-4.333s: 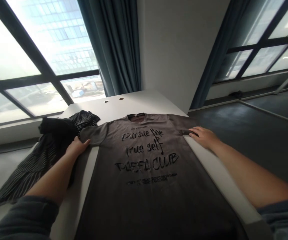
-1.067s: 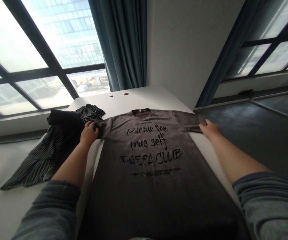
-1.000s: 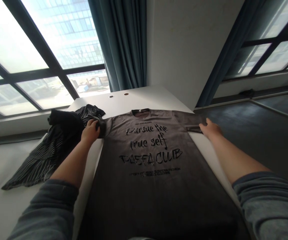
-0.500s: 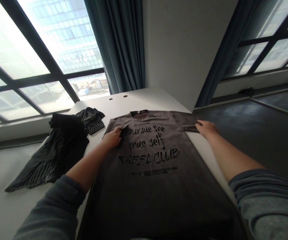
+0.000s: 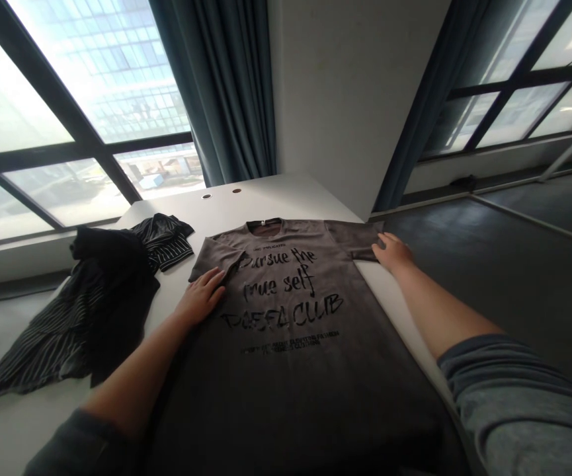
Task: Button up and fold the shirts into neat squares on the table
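A dark grey-brown T-shirt with black lettering lies spread, front up, its collar at the far end. My left hand rests flat on the shirt by the sleeve on the left, fingers stretched out. At the end of the other sleeve, my right hand touches the cloth edge with its fingers slightly apart. Part of the shirt's left side is hidden under my left forearm.
On the white table, left of the shirt, lies a crumpled black garment with white stripes. Two round holes are near the table's far edge. Behind stand a blue curtain, a wall column and windows.
My left hand has let go of the pinched cloth and slid nearer to me, flattening out. My right hand's fingers have loosened at the sleeve end. The view has turned slightly right.
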Motion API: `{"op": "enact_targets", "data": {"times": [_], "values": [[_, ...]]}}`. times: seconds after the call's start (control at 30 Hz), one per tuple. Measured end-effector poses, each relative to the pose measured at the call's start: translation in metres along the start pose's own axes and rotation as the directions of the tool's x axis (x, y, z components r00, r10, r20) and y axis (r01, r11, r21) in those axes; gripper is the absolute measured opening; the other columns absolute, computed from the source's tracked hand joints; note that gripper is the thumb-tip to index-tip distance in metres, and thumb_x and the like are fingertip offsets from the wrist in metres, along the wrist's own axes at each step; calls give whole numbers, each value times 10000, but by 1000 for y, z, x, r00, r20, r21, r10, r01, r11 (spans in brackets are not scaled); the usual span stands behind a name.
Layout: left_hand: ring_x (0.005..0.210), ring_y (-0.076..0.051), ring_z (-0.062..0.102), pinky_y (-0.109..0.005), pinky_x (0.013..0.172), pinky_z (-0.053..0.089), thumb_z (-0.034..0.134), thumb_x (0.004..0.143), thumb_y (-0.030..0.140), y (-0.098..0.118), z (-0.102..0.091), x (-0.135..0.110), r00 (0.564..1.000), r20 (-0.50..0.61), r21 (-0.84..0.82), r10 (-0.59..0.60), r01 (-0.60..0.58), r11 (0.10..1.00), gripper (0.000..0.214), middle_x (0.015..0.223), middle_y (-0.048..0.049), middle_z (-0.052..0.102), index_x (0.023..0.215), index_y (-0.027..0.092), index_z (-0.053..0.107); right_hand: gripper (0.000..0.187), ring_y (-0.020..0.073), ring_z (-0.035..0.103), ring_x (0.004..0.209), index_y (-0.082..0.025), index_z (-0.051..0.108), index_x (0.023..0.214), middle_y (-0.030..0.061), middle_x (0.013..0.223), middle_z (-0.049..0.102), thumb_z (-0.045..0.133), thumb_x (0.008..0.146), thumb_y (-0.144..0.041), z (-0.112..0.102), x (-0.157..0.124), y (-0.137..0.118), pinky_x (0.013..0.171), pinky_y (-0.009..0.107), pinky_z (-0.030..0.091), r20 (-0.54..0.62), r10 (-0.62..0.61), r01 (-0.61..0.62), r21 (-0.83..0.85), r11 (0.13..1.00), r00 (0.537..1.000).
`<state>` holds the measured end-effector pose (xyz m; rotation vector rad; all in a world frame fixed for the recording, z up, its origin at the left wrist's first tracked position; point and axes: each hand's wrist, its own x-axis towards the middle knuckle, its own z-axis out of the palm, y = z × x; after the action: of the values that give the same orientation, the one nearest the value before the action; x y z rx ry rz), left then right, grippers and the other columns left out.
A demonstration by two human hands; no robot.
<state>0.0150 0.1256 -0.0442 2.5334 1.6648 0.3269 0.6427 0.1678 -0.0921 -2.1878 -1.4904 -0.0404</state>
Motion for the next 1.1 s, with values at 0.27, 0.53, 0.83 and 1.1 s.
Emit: {"op": "enact_targets", "data": {"times": [0.27, 0.53, 0.83, 1.1], "values": [[1545, -289, 397, -474, 1285, 338, 405, 995, 508, -39, -14, -109, 980, -97, -160, -174, 157, 975, 601, 1666, -10, 428, 1577, 378, 480, 683, 326, 499, 1455, -150, 564, 1526, 133, 1616, 479, 572, 859, -295, -5, -5, -10, 1226, 439, 419, -76, -192, 198, 96, 975, 979], [1519, -317, 433, -473, 1288, 324, 459, 945, 612, -54, 4, -104, 994, -8, -136, -112, 110, 985, 665, 1631, -67, 486, 1515, 289, 579, 651, 309, 478, 1481, -117, 578, 1505, 157, 1596, 499, 545, 871, -264, -14, -4, -39, 1262, 434, 374, -89, -260, 271, 165, 948, 962], [1520, -331, 426, -491, 1280, 331, 492, 944, 608, -61, 8, -105, 996, 11, -96, -94, 95, 991, 674, 1634, -78, 482, 1522, 271, 576, 651, 309, 451, 1501, -143, 530, 1551, 112, 1625, 477, 562, 918, -290, -37, 3, -119, 1289, 445, 344, -31, -535, 534, 136, 834, 844], [1497, -353, 451, -542, 1257, 362, 448, 984, 642, -62, 13, -106, 999, -29, -84, -31, 29, 996, 685, 1624, -113, 485, 1518, 230, 570, 680, 318, 431, 1510, -160, 464, 1598, 95, 1694, 371, 526, 934, -295, -18, -43, -172, 1244, 473, 403, 246, -678, 698, 9, 716, 693]]}}
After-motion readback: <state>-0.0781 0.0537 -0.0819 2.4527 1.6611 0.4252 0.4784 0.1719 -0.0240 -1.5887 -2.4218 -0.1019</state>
